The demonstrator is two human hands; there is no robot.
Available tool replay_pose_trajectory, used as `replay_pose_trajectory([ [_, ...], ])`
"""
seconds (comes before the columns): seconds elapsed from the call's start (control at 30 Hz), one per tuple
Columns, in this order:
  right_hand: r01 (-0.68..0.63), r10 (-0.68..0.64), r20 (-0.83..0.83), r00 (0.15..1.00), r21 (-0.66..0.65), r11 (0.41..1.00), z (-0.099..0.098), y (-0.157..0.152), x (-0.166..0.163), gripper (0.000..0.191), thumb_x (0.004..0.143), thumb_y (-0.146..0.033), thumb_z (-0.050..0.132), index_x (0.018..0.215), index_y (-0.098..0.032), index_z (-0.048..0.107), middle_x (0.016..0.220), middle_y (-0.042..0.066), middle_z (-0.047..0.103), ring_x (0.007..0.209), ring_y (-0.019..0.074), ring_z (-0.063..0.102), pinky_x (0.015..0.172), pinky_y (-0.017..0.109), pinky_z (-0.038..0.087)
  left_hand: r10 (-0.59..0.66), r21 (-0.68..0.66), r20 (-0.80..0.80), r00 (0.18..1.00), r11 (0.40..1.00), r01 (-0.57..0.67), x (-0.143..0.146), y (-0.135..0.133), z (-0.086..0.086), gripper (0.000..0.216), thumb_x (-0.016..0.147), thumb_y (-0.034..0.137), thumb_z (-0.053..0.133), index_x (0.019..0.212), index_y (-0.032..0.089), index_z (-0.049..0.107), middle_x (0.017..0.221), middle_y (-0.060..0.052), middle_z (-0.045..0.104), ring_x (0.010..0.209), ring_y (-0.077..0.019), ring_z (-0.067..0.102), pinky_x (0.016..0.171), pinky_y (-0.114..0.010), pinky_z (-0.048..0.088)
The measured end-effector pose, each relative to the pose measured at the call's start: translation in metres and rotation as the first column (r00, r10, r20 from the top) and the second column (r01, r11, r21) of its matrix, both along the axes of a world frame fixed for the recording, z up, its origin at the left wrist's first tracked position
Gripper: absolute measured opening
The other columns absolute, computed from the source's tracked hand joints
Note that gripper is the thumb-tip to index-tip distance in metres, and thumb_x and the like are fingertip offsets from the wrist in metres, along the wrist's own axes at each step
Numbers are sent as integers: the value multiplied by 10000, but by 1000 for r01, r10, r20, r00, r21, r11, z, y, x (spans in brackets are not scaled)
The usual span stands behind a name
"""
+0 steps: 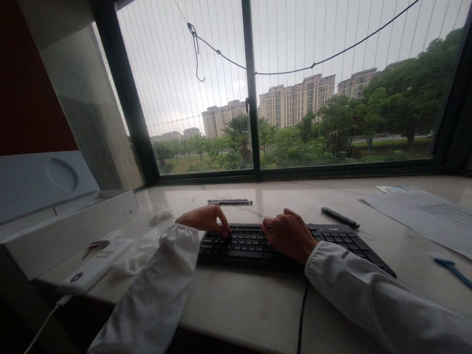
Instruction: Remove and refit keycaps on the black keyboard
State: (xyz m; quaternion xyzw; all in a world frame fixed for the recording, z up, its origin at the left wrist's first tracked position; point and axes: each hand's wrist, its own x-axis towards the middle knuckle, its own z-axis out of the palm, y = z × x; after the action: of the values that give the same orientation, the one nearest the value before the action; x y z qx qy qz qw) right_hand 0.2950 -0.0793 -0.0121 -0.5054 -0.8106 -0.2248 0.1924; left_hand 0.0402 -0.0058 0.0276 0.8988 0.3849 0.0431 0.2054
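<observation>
The left hand (205, 220) lies curled over the left end of the flat black plastic keyboard (265, 242), fingers bent down onto the keys and closed around nothing. The right hand (289, 233) rests palm-down on the middle of the key field, fingers loosely arched, also holding nothing. Both arms wear white sleeves (156, 306).

The keyboard sits near the front of the pale marble ledge (237, 306), its thin black cable (301, 318) running off the near edge. It looks light and stiff; the keys give under a light press, and it would best be lifted by its two short ends, since it could slide on the polished stone.

To the left stand an open white cardboard box (62, 232) and a white phone-like slab (92, 265). Beyond the keyboard lies a dark slim bar (229, 202); to the right are a black pen (339, 217), white printed sheets of paper (437, 219) and a blue plastic stick (467, 284). At the far side is a wide window (250, 89).
</observation>
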Motion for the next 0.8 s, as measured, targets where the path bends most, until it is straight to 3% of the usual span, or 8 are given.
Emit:
replay_pose_trajectory([
  [0.8,-1,1,11,1000,4,1000,-2,1,0,402,927,-315,358,686,-203,660,648,46,692,597,124,613,759,296,282,6,23,-18,1000,1000,-5,1,1,-2,307,644,397,744,911,246,743,831,-12,725,742,-119,619,689,-185,429],
])
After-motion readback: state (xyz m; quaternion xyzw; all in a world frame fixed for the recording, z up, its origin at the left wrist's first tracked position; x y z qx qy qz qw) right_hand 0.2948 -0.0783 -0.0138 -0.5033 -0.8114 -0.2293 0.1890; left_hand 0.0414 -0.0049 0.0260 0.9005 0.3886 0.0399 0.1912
